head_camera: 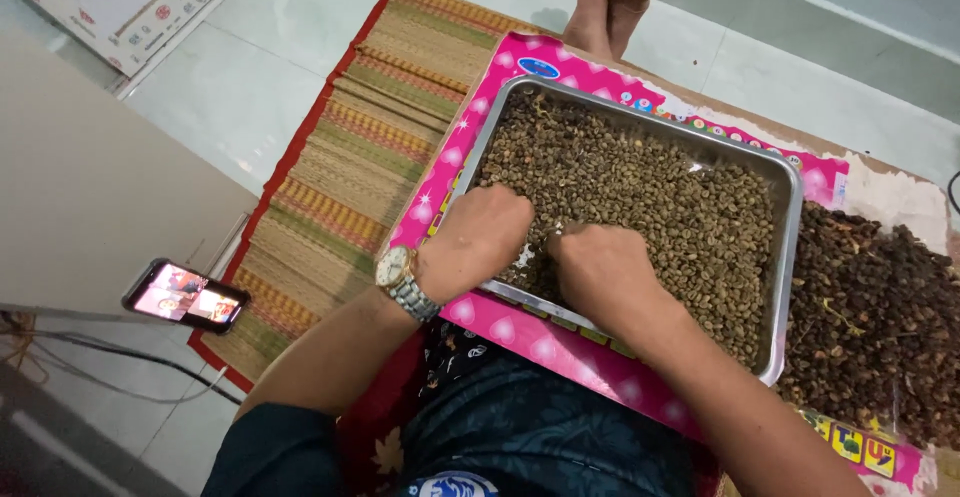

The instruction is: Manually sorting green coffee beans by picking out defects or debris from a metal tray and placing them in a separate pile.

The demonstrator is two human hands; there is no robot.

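Right now both hands dig in the small greenish-brown beans [650,197] filling a rectangular steel tray [790,257] w/ raised rim. Left hand [480,242] curled, fingers buried; right hand [600,272] likewise, grip unclear. Tray sits on pink sheet [480,107], dark dried berries [880,307] beside.

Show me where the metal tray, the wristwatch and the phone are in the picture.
metal tray [792,257]: head view, on its right rim.
wristwatch [394,267]: head view, on its dial.
phone [186,295]: head view, on its lit screen.
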